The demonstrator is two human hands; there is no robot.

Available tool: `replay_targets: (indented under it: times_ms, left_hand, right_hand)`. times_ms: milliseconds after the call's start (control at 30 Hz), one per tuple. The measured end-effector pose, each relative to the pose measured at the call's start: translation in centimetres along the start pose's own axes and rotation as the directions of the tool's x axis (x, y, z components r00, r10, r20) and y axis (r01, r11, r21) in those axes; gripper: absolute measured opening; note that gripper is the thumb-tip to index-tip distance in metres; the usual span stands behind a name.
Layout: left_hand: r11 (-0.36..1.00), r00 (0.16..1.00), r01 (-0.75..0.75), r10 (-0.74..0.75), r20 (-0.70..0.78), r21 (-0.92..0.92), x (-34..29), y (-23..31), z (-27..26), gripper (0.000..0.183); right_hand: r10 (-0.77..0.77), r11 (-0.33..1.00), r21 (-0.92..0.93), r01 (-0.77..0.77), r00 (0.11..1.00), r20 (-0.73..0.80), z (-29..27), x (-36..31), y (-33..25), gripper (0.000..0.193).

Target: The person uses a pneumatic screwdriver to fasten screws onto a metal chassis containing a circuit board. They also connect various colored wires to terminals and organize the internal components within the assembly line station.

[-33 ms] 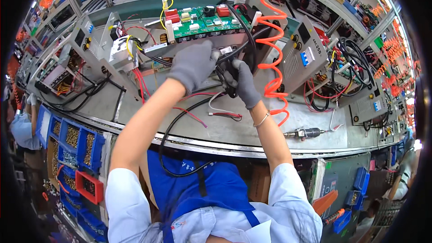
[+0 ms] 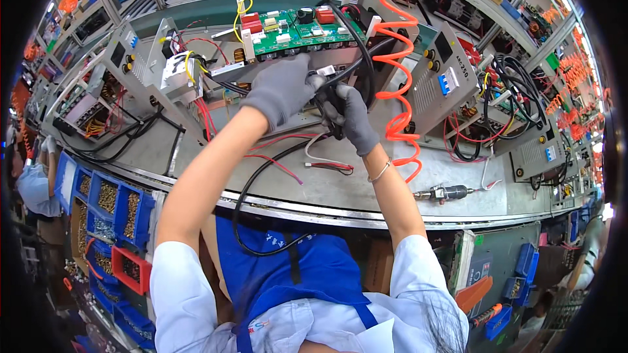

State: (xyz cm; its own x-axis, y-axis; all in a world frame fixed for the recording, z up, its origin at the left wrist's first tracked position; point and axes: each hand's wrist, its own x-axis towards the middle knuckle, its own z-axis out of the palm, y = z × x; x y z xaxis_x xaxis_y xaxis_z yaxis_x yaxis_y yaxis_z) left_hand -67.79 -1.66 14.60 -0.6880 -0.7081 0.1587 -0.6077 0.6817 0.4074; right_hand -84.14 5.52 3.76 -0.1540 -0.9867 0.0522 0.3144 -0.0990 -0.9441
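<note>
Both my hands wear grey gloves and meet in front of the green circuit board (image 2: 297, 31). My left hand (image 2: 281, 90) is closed, its fingertips on the thick black cable (image 2: 347, 73) just under the board. Lower and to the right, my right hand (image 2: 356, 121) wraps round a bunch of black cable (image 2: 333, 117); what lies inside its fingers is partly hidden. One black cable loop (image 2: 245, 189) hangs from there over the bench edge onto my blue apron. A white and red wire lead with a small connector (image 2: 330, 167) lies below my hands.
A coiled orange air hose (image 2: 400, 98) hangs right beside my right hand. An electric or air screwdriver (image 2: 445, 193) lies on the bench (image 2: 366, 189). Grey-panelled machine units (image 2: 435, 85) stand on both sides. Blue bins of screws (image 2: 104, 196) and a red bin (image 2: 131, 269) sit at lower left.
</note>
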Motion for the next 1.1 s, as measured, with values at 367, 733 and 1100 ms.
replay_targets:
  times_ms: [367,733,1100]
  left_hand:
    - [0.887,0.829,-0.224,0.391,-0.399,0.405,3.1,1.4,-8.3,0.022]
    - [0.943,0.873,-0.137,0.259,-0.414,0.302,4.0,0.0,-15.5,0.039]
    - [0.968,0.925,-0.082,0.163,-0.344,0.237,1.7,5.9,-13.3,0.039]
  right_hand:
    - [-0.601,0.693,-0.553,0.461,0.794,-0.091,4.5,2.9,0.4,0.043]
    - [-0.872,0.334,-0.884,0.327,0.463,-0.159,7.5,-2.0,1.0,0.037]
    - [-0.865,0.207,-0.785,0.584,0.484,0.132,9.4,5.6,-6.2,0.054]
